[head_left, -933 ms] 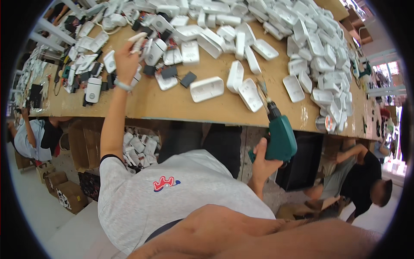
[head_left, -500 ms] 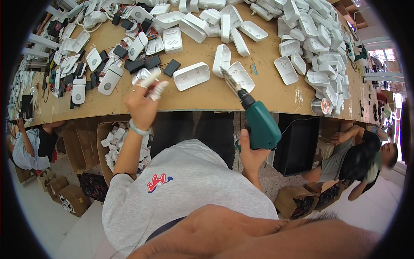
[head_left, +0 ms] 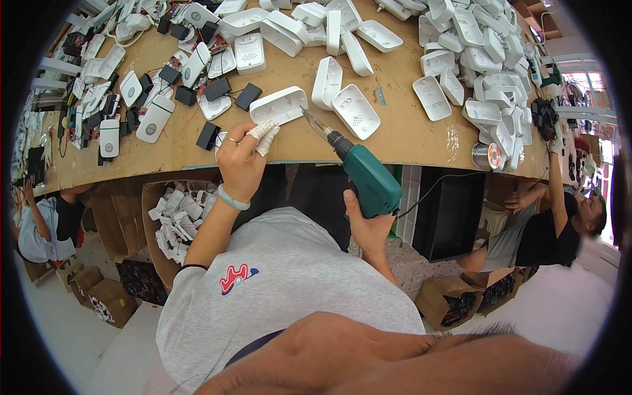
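Could scorch open white plastic shell (head_left: pixel 278 104), on brown surface (head_left: pixel 421 146) at 9 o'clock from metal tip (head_left: pixel 307 115), or white-taped fingers (head_left: pixel 265 133) of pinching left hand (head_left: pixel 242 161) (cannot tell on what), through slip of perhaps-hot dark-green plastic pistol-shaped tool (head_left: pixel 372 181) clasped in right hand (head_left: pixel 370 230); blocked at 1 and 3 o'clock by two more such shells (head_left: pixel 356 112); near 10, by black plastic block (head_left: pixel 247 97).

- A long brown table (head_left: pixel 421 145) crosses the room, a bright reflection glinting on its top near the right.
- Speckled floor (head_left: pixel 409 265) shows just below the table's near edge.
- Paler, smooth floor (head_left: pixel 553 296) spreads to the near right of the table.
- White rails (head_left: pixel 60 66) stand by the table's left end.
- White bars (head_left: pixel 584 113) stand beyond its right end.
- Bright, washed-out light (head_left: pixel 605 143) shows past that same end.
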`<state>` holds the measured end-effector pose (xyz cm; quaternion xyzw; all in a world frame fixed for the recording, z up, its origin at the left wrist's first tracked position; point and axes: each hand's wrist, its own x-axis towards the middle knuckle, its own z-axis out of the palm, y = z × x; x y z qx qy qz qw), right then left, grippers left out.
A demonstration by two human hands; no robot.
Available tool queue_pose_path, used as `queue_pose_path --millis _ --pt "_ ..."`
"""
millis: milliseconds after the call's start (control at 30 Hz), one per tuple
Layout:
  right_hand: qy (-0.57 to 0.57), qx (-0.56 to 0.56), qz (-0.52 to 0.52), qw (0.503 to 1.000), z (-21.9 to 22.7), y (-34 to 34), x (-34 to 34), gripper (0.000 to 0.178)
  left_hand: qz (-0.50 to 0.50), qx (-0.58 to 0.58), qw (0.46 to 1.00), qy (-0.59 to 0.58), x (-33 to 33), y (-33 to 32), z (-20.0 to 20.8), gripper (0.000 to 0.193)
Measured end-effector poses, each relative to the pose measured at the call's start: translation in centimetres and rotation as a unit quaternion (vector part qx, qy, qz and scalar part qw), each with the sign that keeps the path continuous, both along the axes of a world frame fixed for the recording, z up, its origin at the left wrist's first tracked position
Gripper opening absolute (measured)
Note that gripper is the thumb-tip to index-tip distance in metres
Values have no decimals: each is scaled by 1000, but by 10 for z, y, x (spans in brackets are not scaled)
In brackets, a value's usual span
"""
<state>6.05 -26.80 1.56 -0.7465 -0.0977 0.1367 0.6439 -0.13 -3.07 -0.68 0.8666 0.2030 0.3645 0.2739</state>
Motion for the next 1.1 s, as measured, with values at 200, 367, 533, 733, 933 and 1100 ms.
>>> queue_pose_path --millis 200,367,533,733,933,1100 --pt "-88 -56 33 994 -2 6 13 24 48 165 981 85 22 -6 11 14" --pt "-81 -66 45 994 -6 3 17 28 43 186 973 132 37 0 6 11" --pt "-99 -68 68 990 -9 7 24 30 62 194 969 138 43 1 0 13" --pt "-105 -117 99 983 0 13 31 31 88 223 952 190 45 0 3 15" --pt "-74 -92 73 990 -5 4 28 26 65 173 977 102 34 -2 9 14" --pt "-34 3 18 999 6 -3 23 19 21 -13 999 -32 -7 -8 -4 18"
